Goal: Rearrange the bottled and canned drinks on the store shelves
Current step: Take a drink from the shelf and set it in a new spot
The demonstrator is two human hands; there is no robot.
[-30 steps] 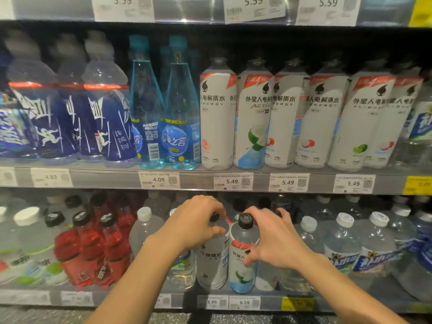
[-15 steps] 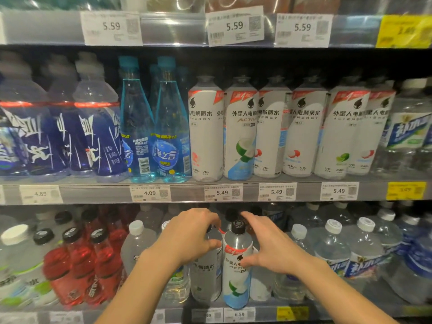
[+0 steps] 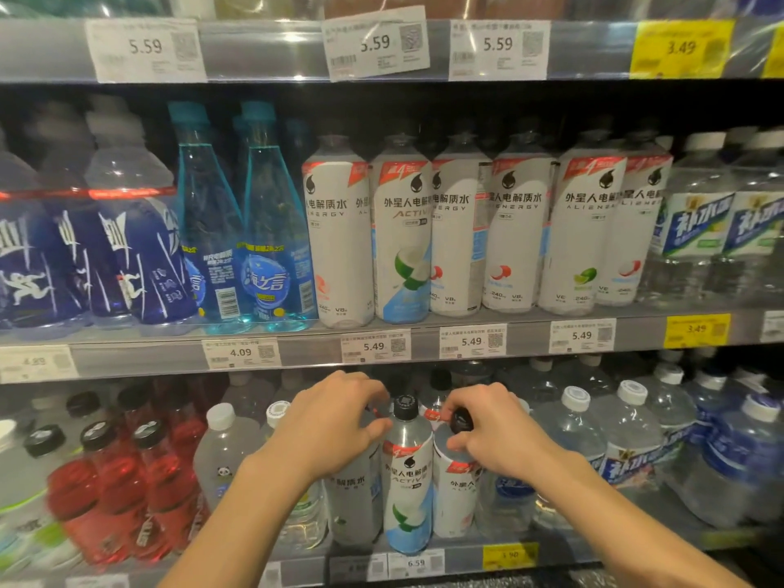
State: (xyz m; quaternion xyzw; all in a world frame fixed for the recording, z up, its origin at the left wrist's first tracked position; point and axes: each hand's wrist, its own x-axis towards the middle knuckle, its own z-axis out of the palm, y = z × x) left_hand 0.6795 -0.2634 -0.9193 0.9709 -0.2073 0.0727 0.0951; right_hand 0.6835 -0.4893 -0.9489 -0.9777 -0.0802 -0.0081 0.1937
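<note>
Gripping: right hand curls its fingers round the black cap of a white-sleeved bottle on the lower shelf.
Left hand: fingers curled over the top of another white bottle (its cap is hidden under the palm), gripping it.
Between the hands: coconut-label bottle, upright, black cap showing, touching the bottles on both sides, held by neither hand.
Lower shelf, left: red drinks with black caps; clear bottles just beside the left forearm.
Lower shelf, right: clear water bottles with white caps.
Middle shelf: dark blue bottles, turquoise bottles, a row of white electrolyte bottles.
Price tags: 5.49 along the middle shelf's edge.
</note>
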